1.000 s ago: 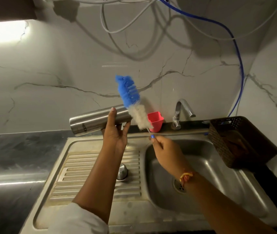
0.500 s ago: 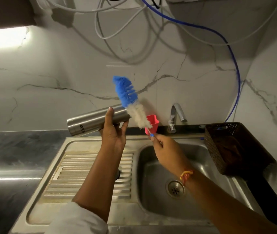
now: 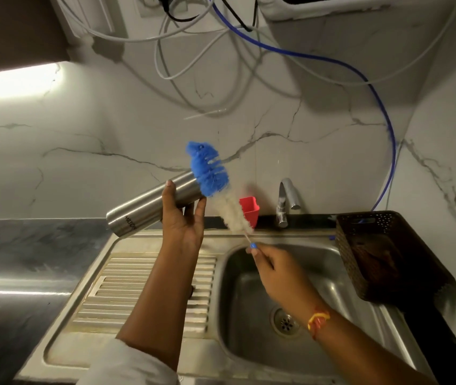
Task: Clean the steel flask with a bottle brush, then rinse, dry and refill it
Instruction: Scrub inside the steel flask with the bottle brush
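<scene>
My left hand (image 3: 183,220) grips the steel flask (image 3: 149,207) above the sink's draining board, tilted with its mouth up and to the right. My right hand (image 3: 274,269) pinches the thin handle of the bottle brush (image 3: 210,173), which has a blue bristle tip and a white bristle section below it. The blue tip sits right in front of the flask's mouth, hiding the opening. The brush lies outside the flask as far as I can see.
A steel sink basin (image 3: 332,273) with drain lies under my right hand, its ribbed draining board (image 3: 126,295) to the left. Behind stand a tap (image 3: 286,201) and a red cup (image 3: 250,211). A brown basket (image 3: 382,251) sits at right; cables and a blue hose hang above.
The flask's mouth has tilted upward in my left hand. The brush has swung so its blue tip now sits at the flask's mouth instead of above it.
</scene>
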### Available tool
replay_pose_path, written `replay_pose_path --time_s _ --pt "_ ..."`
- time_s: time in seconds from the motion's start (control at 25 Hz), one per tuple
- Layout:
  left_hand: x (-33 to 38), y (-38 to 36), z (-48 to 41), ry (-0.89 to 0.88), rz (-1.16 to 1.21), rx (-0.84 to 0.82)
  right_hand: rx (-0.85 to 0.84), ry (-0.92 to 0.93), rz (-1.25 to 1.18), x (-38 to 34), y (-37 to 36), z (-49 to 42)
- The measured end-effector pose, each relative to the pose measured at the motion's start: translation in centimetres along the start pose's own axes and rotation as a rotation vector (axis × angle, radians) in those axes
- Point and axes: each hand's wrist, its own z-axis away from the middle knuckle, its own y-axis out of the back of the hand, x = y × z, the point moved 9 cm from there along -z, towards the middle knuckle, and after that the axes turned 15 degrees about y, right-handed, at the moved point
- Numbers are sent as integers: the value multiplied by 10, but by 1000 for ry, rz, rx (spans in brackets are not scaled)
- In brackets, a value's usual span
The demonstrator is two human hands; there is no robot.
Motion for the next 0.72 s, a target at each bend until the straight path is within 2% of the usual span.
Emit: replay_pose_path --time_s 0.2,0.32,0.52,0.72 --pt "-14 -6 12 -44 -105 -6 18 15 -59 -2 2 -16" --pt "-10 -6 15 -123 -159 6 64 24 16 -5 18 -38" --pt "14 -5 10 -162 -118 -42 36 73 144 -6 24 4" --pt "-16 -2 11 -136 -291 10 80 93 246 -19 31 -36"
